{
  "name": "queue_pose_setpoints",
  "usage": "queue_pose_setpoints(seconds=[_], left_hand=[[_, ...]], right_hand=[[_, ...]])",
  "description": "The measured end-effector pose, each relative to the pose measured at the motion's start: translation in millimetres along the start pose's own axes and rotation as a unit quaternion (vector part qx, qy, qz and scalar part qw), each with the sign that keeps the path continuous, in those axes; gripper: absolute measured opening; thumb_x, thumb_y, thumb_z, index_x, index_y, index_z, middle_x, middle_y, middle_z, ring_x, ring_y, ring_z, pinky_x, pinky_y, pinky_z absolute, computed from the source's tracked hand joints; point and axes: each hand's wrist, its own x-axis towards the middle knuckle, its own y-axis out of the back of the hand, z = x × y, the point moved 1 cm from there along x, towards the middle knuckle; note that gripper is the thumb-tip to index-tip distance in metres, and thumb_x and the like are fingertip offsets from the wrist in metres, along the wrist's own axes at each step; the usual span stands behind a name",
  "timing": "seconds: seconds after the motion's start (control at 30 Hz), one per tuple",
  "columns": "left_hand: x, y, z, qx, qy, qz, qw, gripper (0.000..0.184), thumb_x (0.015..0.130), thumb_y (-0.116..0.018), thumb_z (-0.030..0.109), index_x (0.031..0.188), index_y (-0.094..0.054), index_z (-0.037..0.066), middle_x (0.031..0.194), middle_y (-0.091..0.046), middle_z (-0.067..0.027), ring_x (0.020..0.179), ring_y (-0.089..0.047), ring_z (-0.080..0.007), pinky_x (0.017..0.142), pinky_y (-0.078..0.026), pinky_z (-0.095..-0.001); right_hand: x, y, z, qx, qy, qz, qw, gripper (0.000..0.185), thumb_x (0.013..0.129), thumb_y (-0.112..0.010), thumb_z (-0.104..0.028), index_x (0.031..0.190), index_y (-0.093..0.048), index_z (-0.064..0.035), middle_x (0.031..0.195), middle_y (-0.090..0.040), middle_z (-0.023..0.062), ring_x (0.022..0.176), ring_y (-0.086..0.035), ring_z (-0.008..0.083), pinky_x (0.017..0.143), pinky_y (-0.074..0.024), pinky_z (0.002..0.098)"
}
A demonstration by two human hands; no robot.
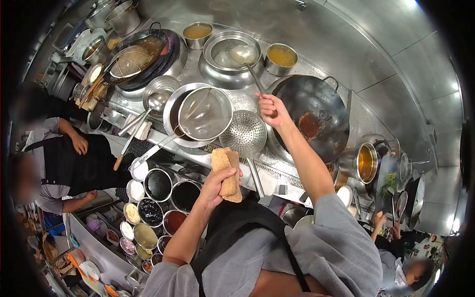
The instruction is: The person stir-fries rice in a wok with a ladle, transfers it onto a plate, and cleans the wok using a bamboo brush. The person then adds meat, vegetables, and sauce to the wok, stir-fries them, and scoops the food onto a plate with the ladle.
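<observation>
A folded tan cloth [227, 173] is gripped in my left hand [218, 186], close to my apron. My right hand [272, 110] is closed around the handle of a ladle [244, 55], whose bowl is over a round metal pot [221, 60]. To the right of that hand sits a large black wok [316, 106] with reddish-brown sauce [309, 124] in it. A perforated strainer [243, 132] lies between my hands, and a fine mesh sieve [205, 114] rests on a bowl to its left.
Metal containers of yellowish liquid [281, 55] stand at the back. Another wok [141, 54] is at the far left. Sauce containers [158, 185] stand at lower left. Two people [74, 153] are on the left, another [401, 267] at lower right.
</observation>
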Motion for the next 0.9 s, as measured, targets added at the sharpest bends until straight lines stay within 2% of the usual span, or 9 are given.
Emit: queue_pose_setpoints(seconds=[0.13,0.23,0.33,0.43,0.53,0.67,0.73,0.8,0.9], left_hand=[[-6,2,-15,0.019,-0.01,0.01,1.0,0.049,0.086,-0.069,0.014,0.129,-0.049,0.001,0.094,-0.066,-0.0127,0.074,-0.066,-0.0215,0.067,-0.056,-0.0337],[-6,2,-38,0.032,0.015,0.032,0.999,0.045,0.087,-0.066,0.015,0.127,-0.051,0.0,0.095,-0.066,-0.0129,0.075,-0.066,-0.0224,0.068,-0.056,-0.0343],[-8,-16,-63,0.068,0.029,0.011,0.997,0.044,0.087,-0.065,0.014,0.126,-0.051,-0.001,0.095,-0.066,-0.0136,0.076,-0.065,-0.0226,0.069,-0.056,-0.0342],[-8,-30,-90,0.124,0.057,-0.005,0.991,0.045,0.086,-0.063,0.011,0.127,-0.05,0.0,0.095,-0.067,-0.0144,0.076,-0.066,-0.0229,0.069,-0.056,-0.035],[-12,-53,-120,0.229,0.063,-0.026,0.971,0.047,0.085,-0.062,0.01,0.128,-0.048,0.0,0.096,-0.067,-0.0152,0.075,-0.066,-0.0228,0.067,-0.056,-0.0355],[-18,-79,-179,0.359,0.056,-0.026,0.931,0.049,0.083,-0.061,0.002,0.13,-0.047,0.0,0.098,-0.067,-0.0156,0.08,-0.068,-0.023,0.065,-0.058,-0.0366],[-10,-78,-219,0.407,0.08,-0.053,0.909,0.054,0.079,-0.067,-0.002,0.13,-0.049,0.0,0.104,-0.066,-0.0125,0.09,-0.069,-0.0223,0.076,-0.057,-0.0343],[3,-69,-264,0.482,0.065,-0.092,0.869,0.054,0.079,-0.068,-0.002,0.13,-0.05,0.001,0.105,-0.066,-0.0104,0.095,-0.068,-0.0218,0.082,-0.055,-0.0341],[22,-66,-330,0.624,0.052,-0.137,0.768,0.055,0.078,-0.071,0.008,0.129,-0.052,0.003,0.111,-0.067,-0.011,0.101,-0.066,-0.0236,0.087,-0.052,-0.0349]], right_hand=[[-60,-16,12,-0.008,-0.002,-0.033,0.999,0.01,0.099,-0.049,-0.009,0.108,-0.054,-0.0049,0.06,-0.041,-0.007,0.042,-0.034,0.0024,0.036,-0.0253,0.02],[-107,-36,26,-0.256,0.063,0.164,0.951,0.015,0.095,-0.055,-0.005,0.11,-0.052,-0.008,0.062,-0.039,-0.0079,0.043,-0.032,0.0018,0.037,-0.0254,0.0206],[-146,-7,30,-0.53,0.105,0.229,0.81,0.023,0.09,-0.063,-0.013,0.111,-0.055,-0.0071,0.063,-0.05,-0.0011,0.047,-0.045,0.0093,0.043,-0.0383,0.0291],[-198,48,41,-0.761,0.281,0.238,0.533,0.044,0.085,-0.063,-0.013,0.127,-0.052,-0.0063,0.076,-0.067,0.0136,0.059,-0.062,0.0314,0.058,-0.0509,0.0437],[-282,77,89,-0.723,0.325,0.316,0.521,0.043,0.083,-0.064,-0.015,0.125,-0.057,-0.0111,0.088,-0.069,0.0184,0.077,-0.066,0.0397,0.071,-0.0519,0.0469],[-397,147,169,-0.649,0.334,0.342,0.592,0.023,0.081,-0.065,-0.017,0.101,-0.061,-0.0067,0.069,-0.06,0.0149,0.066,-0.061,0.037,0.062,-0.0462,0.0465],[-448,195,204,-0.578,0.342,0.386,0.633,0.017,0.079,-0.066,-0.017,0.087,-0.059,-0.004,0.064,-0.053,0.0146,0.057,-0.055,0.0334,0.057,-0.0426,0.043],[-510,209,233,-0.569,0.279,0.466,0.617,0.016,0.077,-0.066,-0.016,0.081,-0.058,-0.0027,0.065,-0.051,0.0152,0.056,-0.05,0.0276,0.057,-0.0418,0.0386],[-575,244,286,-0.511,0.264,0.528,0.625,0.019,0.082,-0.068,-0.018,0.091,-0.061,-0.0029,0.064,-0.047,0.0092,0.056,-0.048,0.0195,0.057,-0.0418,0.037]])
